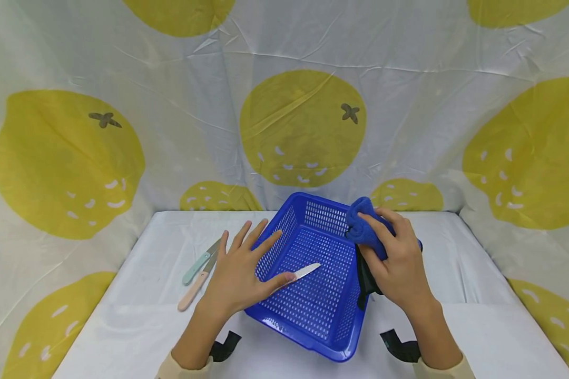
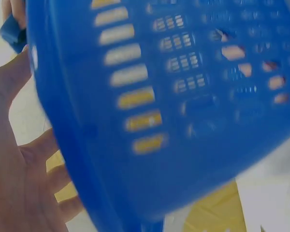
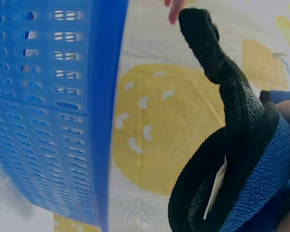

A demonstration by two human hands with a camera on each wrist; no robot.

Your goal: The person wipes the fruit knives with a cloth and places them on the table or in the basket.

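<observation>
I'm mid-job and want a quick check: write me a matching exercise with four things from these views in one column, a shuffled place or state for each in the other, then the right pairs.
Things:
1. Blue cloth
2. Mint-handled knife
3. Blue basket
4. Left hand

Places or states:
A. Open at the top, with rows of slots in its walls
B. Fingers spread, holding no cloth
C. Gripped in the right hand
D. Lying on the white table, beside a pink-handled knife

Pairs: 1-C, 2-D, 3-A, 4-B
</observation>
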